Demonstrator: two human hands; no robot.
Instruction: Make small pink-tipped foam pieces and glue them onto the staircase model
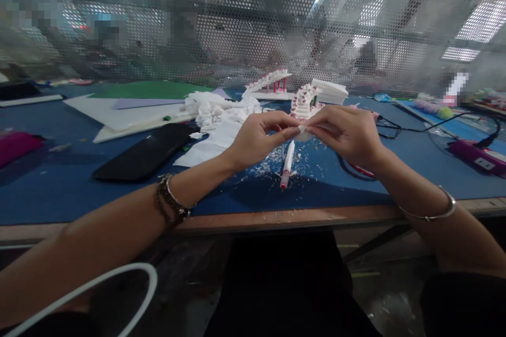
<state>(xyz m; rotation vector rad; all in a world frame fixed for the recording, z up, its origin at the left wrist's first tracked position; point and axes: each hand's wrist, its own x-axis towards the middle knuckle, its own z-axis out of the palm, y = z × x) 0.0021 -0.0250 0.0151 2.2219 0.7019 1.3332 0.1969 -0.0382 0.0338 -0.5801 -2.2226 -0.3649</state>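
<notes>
My left hand (263,137) and my right hand (346,131) meet above the blue table, fingertips pinched together. Between them is a small white piece (301,129), perhaps paper or foam; its kind is too small to make out. Below the fingers lies a white pen with a reddish end (288,164), among scattered white shreds (266,167). Just behind my hands stands a small white model staircase (303,101) with dark red bits along it. A second model staircase (269,81) on red posts is farther back.
White scraps (221,108) are heaped left of my hands, beside a black phone-like slab (144,152). Green sheets (150,89) and white sheets (118,113) lie back left. A purple device (478,157) with a black cable is at right. A perforated metal screen (253,21) rises behind the table.
</notes>
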